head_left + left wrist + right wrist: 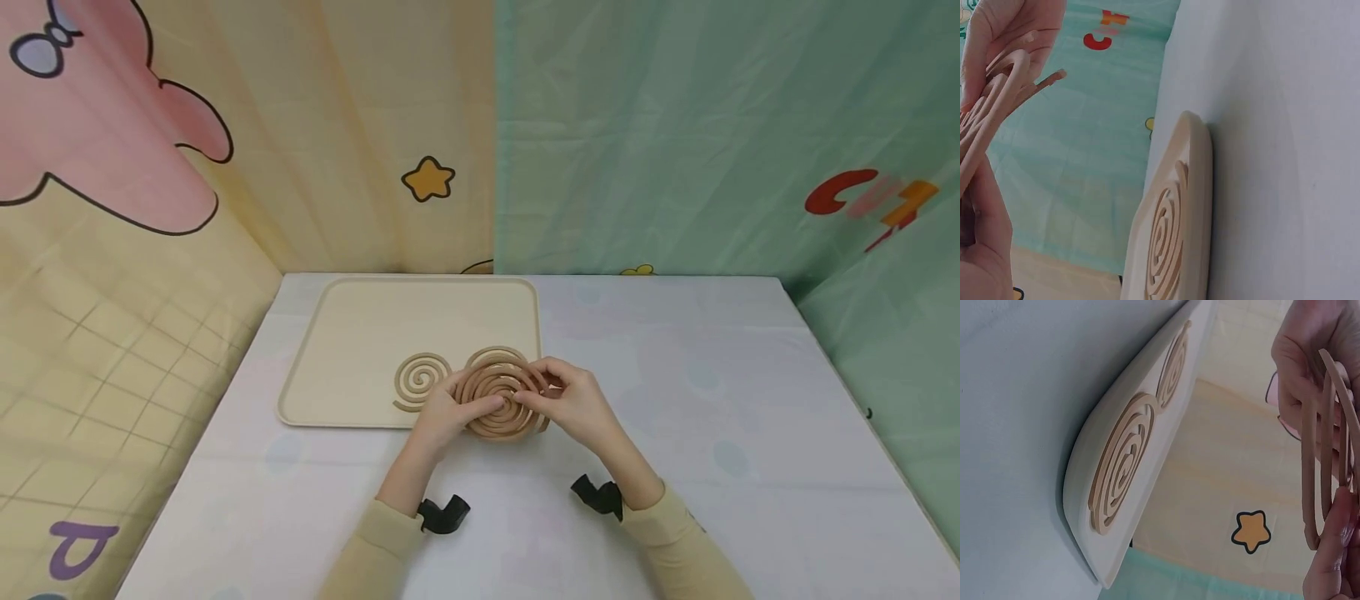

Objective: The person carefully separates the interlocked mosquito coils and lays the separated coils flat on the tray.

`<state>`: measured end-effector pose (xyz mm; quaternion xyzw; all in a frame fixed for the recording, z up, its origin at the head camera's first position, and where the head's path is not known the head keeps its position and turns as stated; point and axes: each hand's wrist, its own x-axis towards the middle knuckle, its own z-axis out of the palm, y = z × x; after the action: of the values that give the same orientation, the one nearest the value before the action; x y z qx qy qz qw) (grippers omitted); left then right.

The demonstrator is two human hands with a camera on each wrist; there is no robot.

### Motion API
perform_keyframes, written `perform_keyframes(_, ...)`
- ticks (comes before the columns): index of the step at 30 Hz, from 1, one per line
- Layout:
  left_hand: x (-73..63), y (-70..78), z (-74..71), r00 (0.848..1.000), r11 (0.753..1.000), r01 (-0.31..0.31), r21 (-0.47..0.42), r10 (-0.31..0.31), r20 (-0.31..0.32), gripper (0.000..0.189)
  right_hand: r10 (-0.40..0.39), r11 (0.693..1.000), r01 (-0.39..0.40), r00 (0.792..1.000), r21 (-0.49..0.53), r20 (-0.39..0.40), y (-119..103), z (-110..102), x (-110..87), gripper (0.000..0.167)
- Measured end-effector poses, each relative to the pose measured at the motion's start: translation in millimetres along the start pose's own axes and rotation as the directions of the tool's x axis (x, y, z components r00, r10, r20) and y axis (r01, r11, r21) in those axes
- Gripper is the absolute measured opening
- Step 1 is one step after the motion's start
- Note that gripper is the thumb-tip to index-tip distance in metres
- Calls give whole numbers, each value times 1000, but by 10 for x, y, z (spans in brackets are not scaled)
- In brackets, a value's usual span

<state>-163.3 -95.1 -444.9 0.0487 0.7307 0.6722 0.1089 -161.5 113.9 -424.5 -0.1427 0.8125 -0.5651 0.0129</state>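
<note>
The held spiral (504,422) (off the tray (408,315)) sits between both hands (444,408) (576,404).

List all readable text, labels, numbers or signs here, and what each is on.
"P", probably: skewed purple letter on the yellow cloth.
"C", apparently: red shape on the green cloth; pink and orange marks beside it unreadable.
Held coils, tray, black wrist devices: nothing readable.

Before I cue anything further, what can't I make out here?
Whether the held spiral is one piece or several: head view, overlapping rings.
Right spiral on the tray, near part: head view, covered by held spiral.
Left hand, underneath: head view, held spiral hides it.
Held spiral's full outline: both wrist views, frame edges cut it.
</note>
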Motion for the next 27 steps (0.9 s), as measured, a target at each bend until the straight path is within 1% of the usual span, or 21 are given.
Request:
perform_keyframes(2, -2, -28, 14, 1000, 998, 14, -58, -13, 9, 52, 11, 1000, -11, 1000, 22, -3, -6, 4, 7, 22)
perform_keyframes(3, -4, -37, 18, 1000, 997, 11, -73, -10, 11, 52, 17, 999, -17, 1000, 29, -5, -7, 4, 7, 22)
perform_keyframes(6, -7, -47, 16, 1000, 998, -3, -68, 5, 21, 51, 34, 999, -34, 999, 29, -3, -11, -8, 7, 23)
perform_keyframes(8, -10, -31, 2, 1000, 1000, -18, -8, 18, 19, 47, 38, 999, -38, 999, 25, 8, -15, -20, 7, 25)
perform_keyframes(10, -15, 5, -15, 999, 994, -49, 98, 47, 22, 45, 27, 1000, -26, 999, -7, 20, -19, -30, 10, 26)
perform_keyframes(12, -22, 57, -27, 996, 972, -89, 216, 83, 39, 41, 10, 999, -9, 999, -43, 36, -27, -34, 13, 27)
perform_keyframes(13, -24, 80, -31, 994, 960, -104, 261, 94, 53, 39, 1, 998, 2, 999, -65, 43, -33, -34, 15, 27)
perform_keyframes(15, -25, 115, -33, 990, 941, -132, 313, 113, 79, 43, -25, 994, 30, 998, -104, 49, -39, -31, 20, 25)
perform_keyframes(16, -24, 124, -32, 990, 938, -134, 319, 112, 86, 46, -34, 993, 40, 998, -112, 53, -46, -29, 21, 25)
perform_keyframes(17, -17, 117, -31, 991, 943, -125, 308, 103, 87, 46, -43, 993, 49, 998, -112, 55, -51, -26, 23, 25)
perform_keyframes(19, -5, 83, -28, 995, 964, -86, 251, 71, 67, 50, -68, 992, 73, 996, -100, 52, -57, -15, 29, 26)
perform_keyframes(21, 12, 30, -16, 999, 988, -37, 148, 32, 41, 51, -91, 992, 93, 995, -84, 36, -60, 3, 35, 30)
perform_keyframes(23, 25, -22, 7, 1000, 1000, 0, 20, 0, 31, 49, -100, 993, 101, 995, -69, 14, -61, 23, 36, 35)
perform_keyframes(25, 35, -63, 34, 999, 994, 29, -103, -26, 34, 48, -102, 993, 101, 995, -65, -14, -61, 41, 34, 40)
perform_keyframes(27, 38, -81, 55, 997, 977, 59, -206, -48, 54, 50, -99, 993, 97, 995, -61, -33, -57, 51, 31, 41)
